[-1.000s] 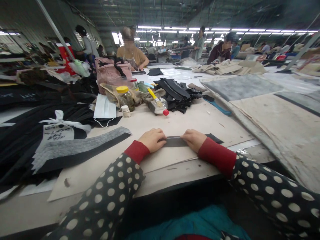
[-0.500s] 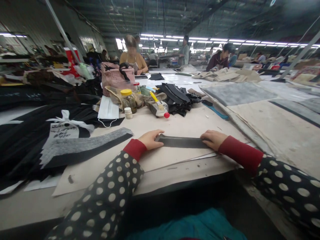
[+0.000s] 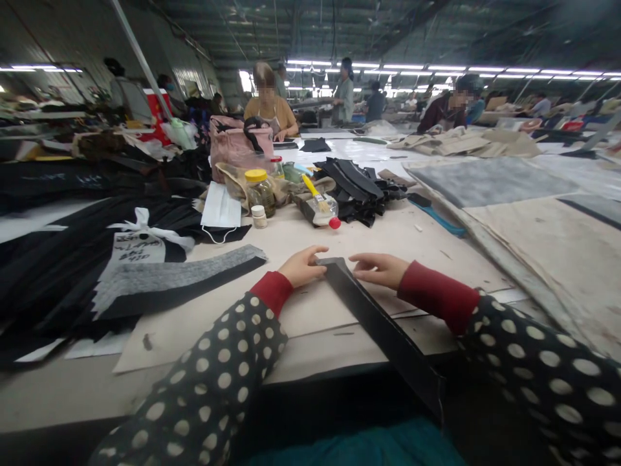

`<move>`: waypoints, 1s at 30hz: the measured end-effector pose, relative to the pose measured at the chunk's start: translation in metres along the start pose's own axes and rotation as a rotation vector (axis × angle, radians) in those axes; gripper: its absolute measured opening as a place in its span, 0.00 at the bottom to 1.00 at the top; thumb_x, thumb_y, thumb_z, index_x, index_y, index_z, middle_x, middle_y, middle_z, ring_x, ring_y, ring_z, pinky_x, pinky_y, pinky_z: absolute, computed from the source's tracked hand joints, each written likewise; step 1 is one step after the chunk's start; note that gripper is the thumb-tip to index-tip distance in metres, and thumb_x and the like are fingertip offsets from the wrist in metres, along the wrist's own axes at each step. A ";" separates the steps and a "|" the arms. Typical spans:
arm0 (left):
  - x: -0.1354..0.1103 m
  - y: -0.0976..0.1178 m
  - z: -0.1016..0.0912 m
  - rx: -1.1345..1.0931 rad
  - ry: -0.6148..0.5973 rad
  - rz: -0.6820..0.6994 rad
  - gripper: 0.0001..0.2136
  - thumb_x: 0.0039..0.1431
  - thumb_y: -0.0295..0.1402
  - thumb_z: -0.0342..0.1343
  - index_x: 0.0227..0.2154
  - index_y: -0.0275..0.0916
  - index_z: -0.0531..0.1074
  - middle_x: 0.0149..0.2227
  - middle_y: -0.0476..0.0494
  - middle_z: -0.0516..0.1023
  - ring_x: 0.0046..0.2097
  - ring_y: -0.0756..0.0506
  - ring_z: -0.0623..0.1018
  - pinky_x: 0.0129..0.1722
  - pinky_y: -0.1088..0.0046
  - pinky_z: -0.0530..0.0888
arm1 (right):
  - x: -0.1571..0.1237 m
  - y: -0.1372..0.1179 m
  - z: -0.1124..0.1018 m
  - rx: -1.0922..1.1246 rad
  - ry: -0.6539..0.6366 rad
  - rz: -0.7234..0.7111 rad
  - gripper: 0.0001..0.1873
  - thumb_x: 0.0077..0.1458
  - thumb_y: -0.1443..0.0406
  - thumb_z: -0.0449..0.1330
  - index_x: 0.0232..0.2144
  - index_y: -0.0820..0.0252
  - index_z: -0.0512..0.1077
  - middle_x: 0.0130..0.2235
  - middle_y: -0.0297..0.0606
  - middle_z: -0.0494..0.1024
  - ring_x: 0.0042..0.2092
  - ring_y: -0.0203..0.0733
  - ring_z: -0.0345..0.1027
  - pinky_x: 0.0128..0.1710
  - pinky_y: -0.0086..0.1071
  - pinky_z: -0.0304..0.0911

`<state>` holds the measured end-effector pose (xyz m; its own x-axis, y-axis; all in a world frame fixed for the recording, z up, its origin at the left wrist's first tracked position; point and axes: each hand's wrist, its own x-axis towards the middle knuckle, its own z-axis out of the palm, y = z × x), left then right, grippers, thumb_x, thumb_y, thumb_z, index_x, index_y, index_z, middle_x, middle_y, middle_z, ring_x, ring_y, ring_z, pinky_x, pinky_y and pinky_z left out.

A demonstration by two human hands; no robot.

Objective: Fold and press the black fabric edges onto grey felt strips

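A long black fabric strip (image 3: 373,317) lies slantwise on the pale board, its near end hanging over the table's front edge. My left hand (image 3: 305,266) pinches the corner of its far end between thumb and fingers. Just right of that end, my right hand (image 3: 381,268) is open, fingers stretched toward the strip; whether the fingertips touch it I cannot tell. To the left lies a grey-and-black fabric piece (image 3: 179,281) with a jagged end.
Beyond my hands are a paintbrush (image 3: 315,191) on a clear bottle with a red cap (image 3: 334,222), a yellow-lidded jar (image 3: 261,194), a small white bottle (image 3: 259,217), a face mask (image 3: 220,206) and piled black pieces (image 3: 354,188). Co-workers stand across the table.
The strip has swung from lying crosswise between both hands to pointing toward me. My right hand has let go of its right end and moved left, near the far end.
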<state>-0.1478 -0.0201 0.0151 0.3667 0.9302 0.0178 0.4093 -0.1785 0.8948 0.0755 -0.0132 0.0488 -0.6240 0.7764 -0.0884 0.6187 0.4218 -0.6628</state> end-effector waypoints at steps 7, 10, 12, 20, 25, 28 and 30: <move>-0.001 0.005 0.001 0.443 0.106 0.084 0.11 0.45 0.28 0.52 0.34 0.37 0.71 0.30 0.48 0.70 0.31 0.50 0.69 0.32 0.74 0.66 | 0.049 0.000 0.029 -0.113 0.134 -0.058 0.13 0.44 0.69 0.55 0.36 0.66 0.70 0.32 0.37 0.71 0.30 0.33 0.60 0.32 0.29 0.58; 0.001 0.005 -0.001 0.524 0.138 0.085 0.09 0.46 0.27 0.51 0.31 0.37 0.72 0.30 0.48 0.70 0.32 0.50 0.68 0.33 0.75 0.66 | 0.051 0.009 0.032 -0.121 0.155 -0.124 0.13 0.44 0.70 0.55 0.35 0.66 0.71 0.32 0.38 0.69 0.29 0.32 0.59 0.31 0.28 0.58; 0.002 0.005 -0.002 0.532 0.135 0.088 0.09 0.46 0.26 0.50 0.31 0.37 0.73 0.30 0.48 0.70 0.32 0.50 0.69 0.33 0.76 0.66 | 0.051 0.013 0.033 -0.119 0.152 -0.157 0.13 0.43 0.70 0.55 0.35 0.66 0.71 0.32 0.38 0.68 0.28 0.32 0.58 0.30 0.27 0.57; 0.002 0.004 -0.004 0.523 0.110 0.079 0.10 0.45 0.23 0.49 0.29 0.36 0.72 0.29 0.48 0.70 0.32 0.51 0.69 0.33 0.77 0.67 | 0.052 0.016 0.033 -0.086 0.160 -0.202 0.11 0.42 0.71 0.55 0.32 0.64 0.71 0.29 0.35 0.66 0.27 0.30 0.56 0.29 0.26 0.56; 0.001 0.003 -0.004 0.530 0.117 0.102 0.10 0.44 0.22 0.48 0.28 0.37 0.72 0.28 0.49 0.70 0.31 0.51 0.69 0.32 0.77 0.67 | 0.053 0.019 0.033 -0.099 0.172 -0.255 0.11 0.42 0.72 0.55 0.32 0.63 0.71 0.30 0.35 0.65 0.29 0.31 0.57 0.31 0.27 0.57; 0.001 0.003 -0.004 0.554 0.106 0.133 0.11 0.43 0.21 0.47 0.27 0.37 0.72 0.28 0.48 0.70 0.31 0.51 0.69 0.33 0.77 0.67 | 0.053 0.021 0.033 -0.118 0.168 -0.286 0.11 0.42 0.72 0.55 0.32 0.62 0.71 0.31 0.36 0.65 0.29 0.31 0.58 0.32 0.28 0.58; 0.001 0.004 -0.004 0.580 0.091 0.160 0.12 0.43 0.20 0.46 0.27 0.37 0.72 0.29 0.48 0.70 0.32 0.51 0.69 0.34 0.77 0.67 | 0.053 0.022 0.033 -0.132 0.170 -0.313 0.11 0.43 0.72 0.54 0.32 0.62 0.72 0.32 0.36 0.65 0.31 0.32 0.59 0.33 0.28 0.58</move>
<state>-0.1494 -0.0187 0.0206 0.3986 0.8966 0.1931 0.7528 -0.4401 0.4895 0.0403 0.0216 0.0054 -0.7112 0.6625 0.2352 0.4738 0.6989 -0.5357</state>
